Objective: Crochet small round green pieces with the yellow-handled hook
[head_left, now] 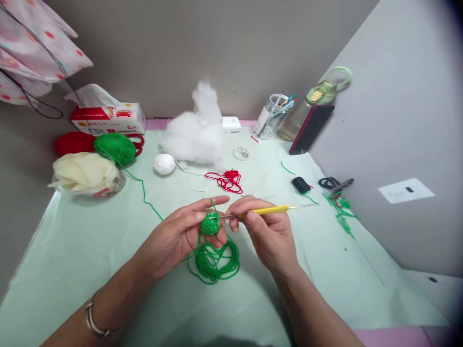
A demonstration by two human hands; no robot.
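Between the thumb and fingers of my left hand (181, 231) is a small round green crochet piece (210, 224), with its index finger stretched out and green yarn running up to it. My right hand (269, 231) grips a crochet hook (269, 210) by its yellow handle. The hook's metal tip points left and meets the front of the green piece. Below my hands a loose coil of green yarn (217, 262) lies on the table. From the left, a strand leads from the green yarn ball (115, 147) toward my left hand.
White stuffing (195, 135), a white yarn ball (164, 164) and tangled red yarn (229, 181) lie ahead. At left are a tissue box (108, 118), red yarn (75, 142) and a tub (87, 176). A pen jar (267, 118), bottle (300, 111), phone (311, 130) and green scraps (343, 214) are at right.
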